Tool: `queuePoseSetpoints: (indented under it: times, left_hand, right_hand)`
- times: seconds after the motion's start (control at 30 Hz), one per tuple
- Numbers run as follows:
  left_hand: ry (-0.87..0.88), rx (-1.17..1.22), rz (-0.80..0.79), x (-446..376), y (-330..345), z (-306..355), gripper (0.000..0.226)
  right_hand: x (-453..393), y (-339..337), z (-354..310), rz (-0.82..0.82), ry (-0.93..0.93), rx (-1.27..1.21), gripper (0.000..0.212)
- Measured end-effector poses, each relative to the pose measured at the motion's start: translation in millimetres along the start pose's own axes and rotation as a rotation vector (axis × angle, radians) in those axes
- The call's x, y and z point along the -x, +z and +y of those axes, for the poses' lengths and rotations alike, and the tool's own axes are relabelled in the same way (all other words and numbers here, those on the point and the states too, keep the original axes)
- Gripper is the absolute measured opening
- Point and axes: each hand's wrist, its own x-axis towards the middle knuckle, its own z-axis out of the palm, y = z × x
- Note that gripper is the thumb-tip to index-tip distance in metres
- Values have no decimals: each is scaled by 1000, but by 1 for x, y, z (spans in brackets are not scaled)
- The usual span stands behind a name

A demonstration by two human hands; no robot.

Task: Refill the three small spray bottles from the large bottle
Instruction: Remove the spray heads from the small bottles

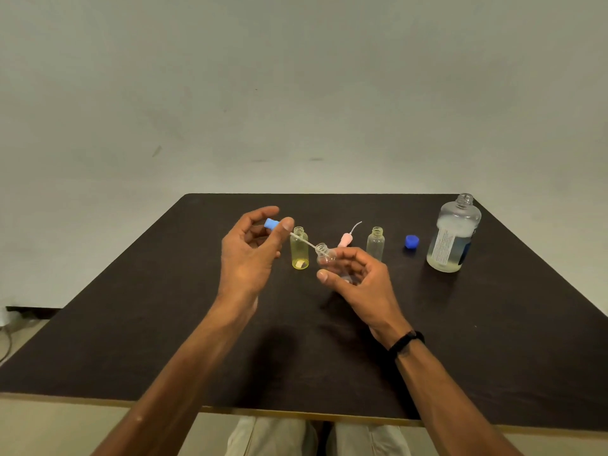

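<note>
My left hand [250, 255] pinches a blue spray cap [271, 223] whose thin white tube [301, 240] runs down to the mouth of a small clear bottle [325, 256]. My right hand [355, 279] grips that bottle, tilted, above the table. A yellow small bottle [299, 248] stands uncapped just behind the hands. Another small clear bottle [375, 244] stands uncapped further right. The large bottle [454, 235] stands open at the far right, partly filled with pale liquid.
A pink spray cap [346, 239] with its tube lies between the two standing small bottles. The large bottle's blue cap [411, 241] lies left of it. All rest on a dark table [164, 324] against a plain wall.
</note>
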Motion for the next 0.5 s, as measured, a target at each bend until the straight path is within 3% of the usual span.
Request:
queuePoseSetpoints:
  times: [0.2, 0.4, 0.5]
  left_hand:
    - [-72, 88, 85, -8, -25, -6, 18]
    - [-135, 95, 314, -23, -51, -41, 36]
    - [-177, 25, 430, -38, -60, -67, 34]
  right_hand:
    - [-1, -1, 5, 28, -4, 48, 43]
    - [-2, 0, 2, 71, -4, 94, 37]
    - [-2, -1, 2, 63, -23, 127, 36]
